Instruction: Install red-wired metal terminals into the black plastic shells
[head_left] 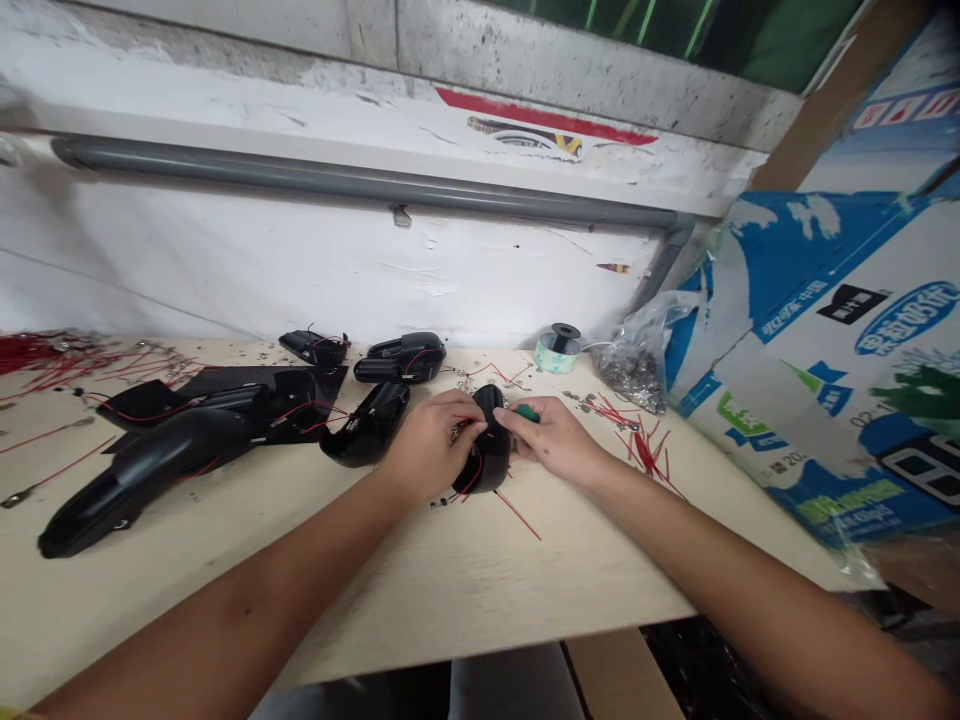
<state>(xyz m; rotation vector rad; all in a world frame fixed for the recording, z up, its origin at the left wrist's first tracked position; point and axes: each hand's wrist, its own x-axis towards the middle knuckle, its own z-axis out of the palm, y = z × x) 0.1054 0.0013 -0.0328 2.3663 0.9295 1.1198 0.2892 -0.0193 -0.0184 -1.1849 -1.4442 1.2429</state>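
Observation:
Both my hands meet at the middle of the pale wood table [420,590] around a small black plastic housing [486,450] with thin red wires coming from it. My left hand [429,445] grips its left side and hides part of it. My right hand [551,440] presses on it from the right, and a small green-handled tool [527,412] shows between the fingers, its tip hidden. Several similar black housings [366,425] with red wires lie to the left, the largest [142,480] near the table's left side.
A tape roll [556,349] and a clear bag of small metal parts [637,367] stand at the back, against a white wall with a grey pipe [375,182]. Loose red wires [641,450] lie on the table. A printed cardboard box [825,350] leans at the right.

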